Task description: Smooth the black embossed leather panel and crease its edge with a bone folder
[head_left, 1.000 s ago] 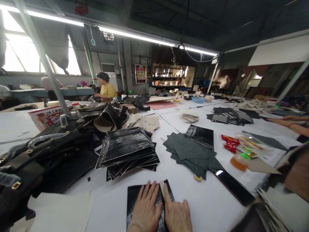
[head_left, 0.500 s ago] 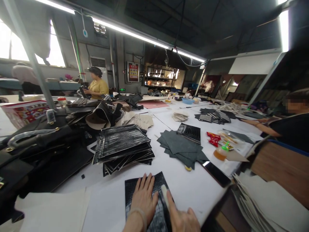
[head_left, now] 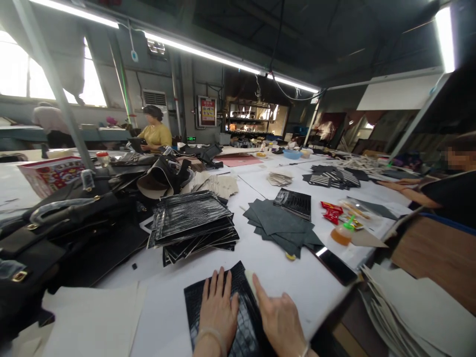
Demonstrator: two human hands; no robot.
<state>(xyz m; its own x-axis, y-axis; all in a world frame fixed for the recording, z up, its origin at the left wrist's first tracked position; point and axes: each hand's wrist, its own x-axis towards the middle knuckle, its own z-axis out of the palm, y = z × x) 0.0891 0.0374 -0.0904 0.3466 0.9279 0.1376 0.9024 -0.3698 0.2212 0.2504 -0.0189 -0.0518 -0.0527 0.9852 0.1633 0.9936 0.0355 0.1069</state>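
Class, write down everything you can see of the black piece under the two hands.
The black piece looks like glossy leather, embossed with a crocodile-like pattern. It lies on the white tabletop, its upper right corner pointing away. The left hand rests spread on it; the right hand has a pale tool along its right edge. Its near end runs out of view.

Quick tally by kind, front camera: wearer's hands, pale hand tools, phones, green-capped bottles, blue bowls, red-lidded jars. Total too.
Wearer's hands (left hand, right hand): 2
Pale tool: 1
Phone: 1
Green-capped bottle: 1
Blue bowl: 1
Red-lidded jar: 1
Total: 7
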